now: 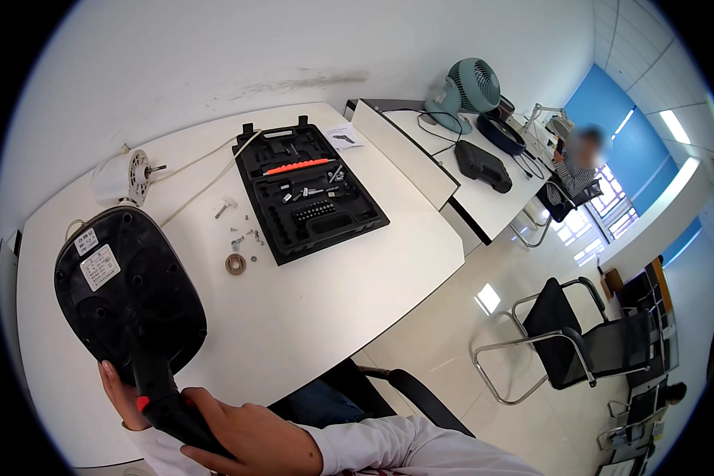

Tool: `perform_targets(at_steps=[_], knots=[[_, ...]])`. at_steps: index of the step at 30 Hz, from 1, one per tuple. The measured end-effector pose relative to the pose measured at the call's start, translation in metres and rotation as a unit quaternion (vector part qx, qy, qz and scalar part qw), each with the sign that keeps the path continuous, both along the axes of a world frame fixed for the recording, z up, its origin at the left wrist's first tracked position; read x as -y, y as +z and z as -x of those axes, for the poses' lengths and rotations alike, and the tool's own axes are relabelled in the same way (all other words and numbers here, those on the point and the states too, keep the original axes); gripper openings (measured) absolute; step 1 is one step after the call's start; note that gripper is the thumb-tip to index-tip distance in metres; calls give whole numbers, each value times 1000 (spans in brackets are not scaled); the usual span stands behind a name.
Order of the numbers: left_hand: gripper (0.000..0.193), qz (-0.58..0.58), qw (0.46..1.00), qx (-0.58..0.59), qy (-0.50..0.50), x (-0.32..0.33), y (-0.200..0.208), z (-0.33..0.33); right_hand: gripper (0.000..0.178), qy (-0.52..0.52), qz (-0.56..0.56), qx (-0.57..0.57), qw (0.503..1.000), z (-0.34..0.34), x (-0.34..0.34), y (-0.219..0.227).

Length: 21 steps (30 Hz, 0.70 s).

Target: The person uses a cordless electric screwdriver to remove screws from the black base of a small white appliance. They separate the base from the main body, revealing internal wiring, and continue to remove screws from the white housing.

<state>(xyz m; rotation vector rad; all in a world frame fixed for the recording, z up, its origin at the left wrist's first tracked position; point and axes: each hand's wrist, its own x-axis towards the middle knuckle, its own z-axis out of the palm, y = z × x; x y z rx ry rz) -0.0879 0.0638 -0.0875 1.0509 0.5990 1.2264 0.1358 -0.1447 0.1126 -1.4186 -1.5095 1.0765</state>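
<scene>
My right hand (266, 436) is wrapped round the handle of a black cordless screwdriver (174, 416) with red accents. Its front end points at the underside of a black fan base (127, 301), tipped up on the table; the driver's tip is hidden against the dark plastic. My left hand (117, 393) has its fingers stretched along the base's lower edge, bracing it, partly behind the driver. Beyond the base lies a white fan motor (123, 181) with a bare shaft and a pale cord. Small screws (251, 235), a brown ring (235, 264) and a clear plastic piece (225, 207) lie nearby.
An open black tool case (325, 240) holds bits, sockets and an orange-red shaft (297, 166). A paper leaflet (343, 136) lies beside it. Right stand another desk with a green fan (474, 83) and a black case (482, 166), a chair (555, 325), and a seated person (579, 170).
</scene>
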Motion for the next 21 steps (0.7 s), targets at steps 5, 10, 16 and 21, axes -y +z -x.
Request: perform_targets(at_steps=[5,10,16,21], knots=[[50,2,999,-24,38,8,13,-12,50,-15,-30,-14,999,4,0,-12],[48,11,1000,-16,12,14,34,-23,50,-13,-37,-35,999,4,-1,-13],[47,34,999,22,-26,8,27,-19,52,-5,-37,-39,999,4,-2,-11],[45,57,996,64,-37,21,47,-30,52,-9,-17,-30,999,0,-1,-12]])
